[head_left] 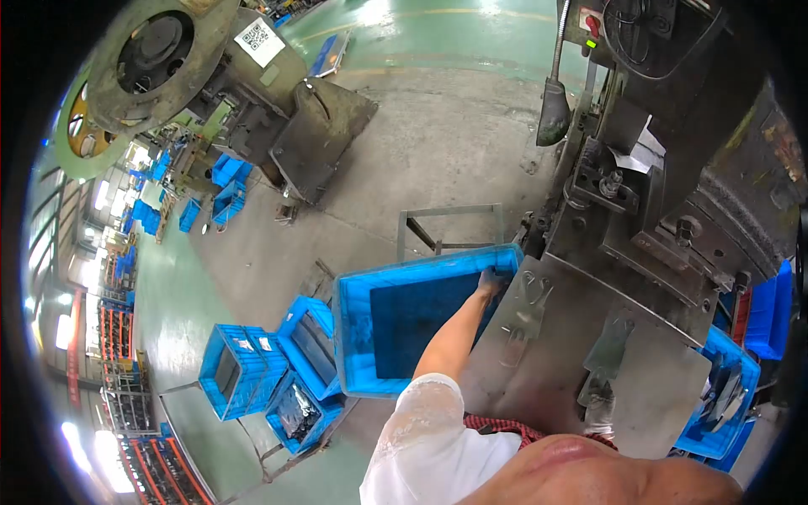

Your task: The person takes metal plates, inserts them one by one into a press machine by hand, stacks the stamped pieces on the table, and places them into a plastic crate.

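My left hand [490, 282] reaches inside the right end of a large blue bin [358, 337], close to its inner wall. Its fingers are dark and small, and whether they hold anything does not show. Beside the bin, a flat metal part [530, 290] lies on the press table [539, 370]. Another flat, shaped part [610, 345] is farther right. Just below it, a dark, blurry form [598, 400] may be my right hand; its fingers cannot be made out, and my chin hides the area beneath.
Press tooling with bolts [610, 185] rises beyond the table. Smaller blue bins [244, 370] stand at the left, one holding dark parts [299, 412]. A blue bin with metal pieces [720, 396] is at the right. Another machine [316, 135] stands at the upper left.
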The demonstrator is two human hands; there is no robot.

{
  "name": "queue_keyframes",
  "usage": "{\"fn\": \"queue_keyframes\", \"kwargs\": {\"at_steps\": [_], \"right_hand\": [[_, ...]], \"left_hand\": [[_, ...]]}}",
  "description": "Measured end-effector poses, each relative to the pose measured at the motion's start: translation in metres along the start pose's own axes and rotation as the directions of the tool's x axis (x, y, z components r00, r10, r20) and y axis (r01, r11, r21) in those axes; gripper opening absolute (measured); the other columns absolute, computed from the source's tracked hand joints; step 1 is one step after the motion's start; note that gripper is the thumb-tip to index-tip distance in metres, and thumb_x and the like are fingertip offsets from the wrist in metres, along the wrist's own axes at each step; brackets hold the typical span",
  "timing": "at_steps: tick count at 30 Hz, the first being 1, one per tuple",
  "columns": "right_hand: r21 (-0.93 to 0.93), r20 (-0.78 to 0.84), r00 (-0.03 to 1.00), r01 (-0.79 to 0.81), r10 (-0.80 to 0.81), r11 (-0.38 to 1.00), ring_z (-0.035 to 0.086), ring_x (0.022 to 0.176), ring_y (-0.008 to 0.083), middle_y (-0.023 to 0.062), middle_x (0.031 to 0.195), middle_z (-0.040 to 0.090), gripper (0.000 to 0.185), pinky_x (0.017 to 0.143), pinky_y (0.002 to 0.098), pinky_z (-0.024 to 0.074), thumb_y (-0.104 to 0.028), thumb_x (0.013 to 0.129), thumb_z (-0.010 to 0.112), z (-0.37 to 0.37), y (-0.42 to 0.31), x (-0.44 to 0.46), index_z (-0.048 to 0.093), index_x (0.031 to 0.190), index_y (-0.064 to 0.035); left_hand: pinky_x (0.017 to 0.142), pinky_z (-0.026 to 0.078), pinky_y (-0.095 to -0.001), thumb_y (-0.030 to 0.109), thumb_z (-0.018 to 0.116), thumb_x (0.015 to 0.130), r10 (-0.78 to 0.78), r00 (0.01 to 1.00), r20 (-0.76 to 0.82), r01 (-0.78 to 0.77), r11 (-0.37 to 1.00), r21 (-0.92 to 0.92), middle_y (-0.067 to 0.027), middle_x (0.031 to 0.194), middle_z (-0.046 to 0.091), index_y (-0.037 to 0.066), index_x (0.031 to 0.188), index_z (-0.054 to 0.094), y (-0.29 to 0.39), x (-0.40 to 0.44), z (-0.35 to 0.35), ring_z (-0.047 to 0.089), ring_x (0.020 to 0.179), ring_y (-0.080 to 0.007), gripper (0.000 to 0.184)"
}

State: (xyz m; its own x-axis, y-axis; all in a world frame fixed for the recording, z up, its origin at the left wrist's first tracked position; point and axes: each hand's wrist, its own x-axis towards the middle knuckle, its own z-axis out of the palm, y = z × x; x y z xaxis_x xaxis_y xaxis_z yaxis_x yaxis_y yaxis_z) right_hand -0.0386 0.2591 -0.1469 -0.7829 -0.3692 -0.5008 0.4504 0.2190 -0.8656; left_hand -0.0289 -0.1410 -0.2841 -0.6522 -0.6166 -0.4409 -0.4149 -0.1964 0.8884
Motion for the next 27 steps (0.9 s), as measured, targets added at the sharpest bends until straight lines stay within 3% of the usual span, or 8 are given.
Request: {"fn": "queue_keyframes", "kwargs": {"at_steps": [1,4,10,13,16,19,23,27], "right_hand": [[0.552,0.112,0.99,0.006,-0.082,0.834,0.049,0.097,0.0143,0.0061,0.111,0.051,0.034,0.08,0.0254,0.0413,-0.01,0.081,0.052,-0.004,0.015,0.007,0.046,0.113,-0.0034],[0.169,0.004,0.999,0.043,-0.045,0.985,0.05,0.094,0.013,0.0055,0.109,0.052,0.033,0.079,0.0249,0.0418,-0.005,0.079,0.053,-0.003,0.013,0.002,0.047,0.112,-0.003],[0.046,-0.033,0.985,0.171,-0.17,0.984,0.053,0.083,0.0123,0.0021,0.095,0.056,0.025,0.071,0.0241,0.0445,-0.012,0.081,0.053,-0.002,0.016,0.005,0.052,0.105,-0.004],[0.355,0.06,0.992,0.082,-0.111,0.931,0.051,0.093,0.0171,0.0072,0.105,0.053,0.024,0.08,0.0276,0.0419,-0.003,0.083,0.045,0.007,0.002,0.002,0.05,0.106,-0.0026],[-0.205,0.062,0.908,0.418,-0.414,0.885,0.052,0.088,0.021,0.0124,0.098,0.055,0.022,0.074,0.0277,0.0426,-0.01,0.085,0.04,-0.017,0.048,0.02,0.05,0.104,-0.0038],[-0.639,0.148,0.925,0.359,-0.35,0.68,0.053,0.084,0.0195,0.0122,0.094,0.055,0.025,0.069,0.0268,0.0423,-0.017,0.085,0.042,-0.003,0.003,0.003,0.049,0.106,-0.0053],[0.22,0.002,0.993,0.115,-0.118,0.969,0.052,0.077,0.0109,0.0026,0.092,0.055,0.026,0.063,0.0242,0.0433,-0.016,0.083,0.051,0.008,-0.009,-0.006,0.051,0.106,-0.0049],[0.062,0.122,0.988,0.092,-0.099,0.994,0.052,0.074,0.0102,0.001,0.089,0.055,0.023,0.061,0.0237,0.0429,-0.014,0.08,0.054,0.017,-0.013,0.0,0.053,0.101,-0.005]], "left_hand": [[0.076,0.042,-0.0295,0.018,0.065,0.062,-0.086,0.996,0.026,0.087,0.996,-0.037,-0.011,0.097,0.057,0.005,0.108,0.047,0.009,-0.009,0.003,0.054,0.088,-0.0182,0.052],[0.076,0.042,-0.0297,0.016,0.064,0.065,-0.147,0.983,0.112,0.159,0.981,-0.109,-0.0104,0.101,0.054,0.006,0.111,0.041,0.047,-0.045,-0.007,0.051,0.09,-0.0175,0.053],[0.074,0.042,-0.0302,0.01,0.059,0.069,-0.001,0.992,0.128,0.005,1.0,-0.03,-0.0086,0.091,0.054,0.006,0.107,0.043,0.05,-0.062,-0.008,0.051,0.083,-0.0175,0.041],[0.074,0.042,-0.0278,0.007,0.056,0.071,0.14,0.985,-0.097,-0.142,0.99,-0.011,-0.0062,0.081,0.053,0.004,0.099,0.046,0.031,-0.06,-0.002,0.05,0.074,-0.0171,0.03],[0.06,0.042,-0.0262,0.005,0.055,0.07,0.633,0.669,-0.389,-0.609,0.768,0.2,-0.0037,0.069,0.047,0.005,0.084,0.046,-0.034,-0.009,0.0,0.045,0.064,-0.0138,0.017],[0.046,0.041,-0.0262,-0.002,0.059,0.058,-0.074,0.956,-0.285,-0.044,0.921,-0.387,-0.0055,0.072,0.047,0.005,0.092,0.041,0.043,-0.095,-0.015,0.049,0.057,-0.0149,0.039],[0.056,0.043,-0.0252,0.003,0.066,0.053,0.233,0.807,-0.543,-0.326,0.942,-0.081,-0.0058,0.077,0.048,0.004,0.094,0.042,0.044,-0.117,-0.052,0.048,0.064,-0.0129,0.047],[0.052,0.041,-0.0225,-0.004,0.066,0.055,0.431,0.804,-0.409,-0.432,0.897,0.094,-0.0027,0.072,0.047,0.006,0.093,0.041,0.099,-0.156,-0.094,0.047,0.059,-0.0092,0.046]]}}
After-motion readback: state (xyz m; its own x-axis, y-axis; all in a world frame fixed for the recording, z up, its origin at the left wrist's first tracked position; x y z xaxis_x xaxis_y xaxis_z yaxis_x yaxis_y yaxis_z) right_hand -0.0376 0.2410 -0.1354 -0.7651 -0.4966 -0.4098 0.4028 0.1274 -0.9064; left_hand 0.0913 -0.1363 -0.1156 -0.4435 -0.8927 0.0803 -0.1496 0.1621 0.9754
